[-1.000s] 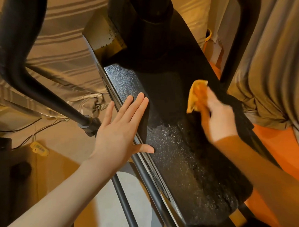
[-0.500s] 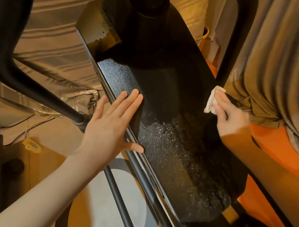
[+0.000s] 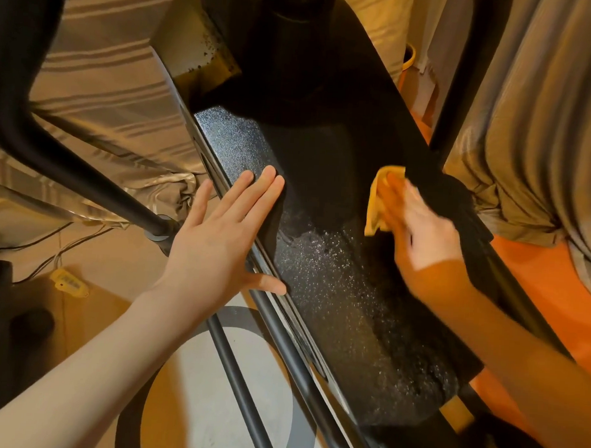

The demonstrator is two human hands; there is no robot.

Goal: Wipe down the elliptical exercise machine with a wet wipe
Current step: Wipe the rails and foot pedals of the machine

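The elliptical exercise machine (image 3: 335,293), its black speckled body, runs from 12 o'clock down to 5 o'clock through the middle of the view. The left hand (image 3: 215,244) comes in from 7 o'clock, fingers (image 3: 258,188) straight and together, flat on the body's left edge, thumb spread toward 3 o'clock. The right hand (image 3: 419,229) reaches in from 4 o'clock, pressing the wet wipe (image 3: 376,203) to the body near its right edge; the wipe bunches under its fingers.

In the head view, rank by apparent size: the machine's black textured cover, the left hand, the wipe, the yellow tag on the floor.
1. Black textured cover
2. Left hand
3. Wipe, partly hidden by the right hand
4. Yellow tag
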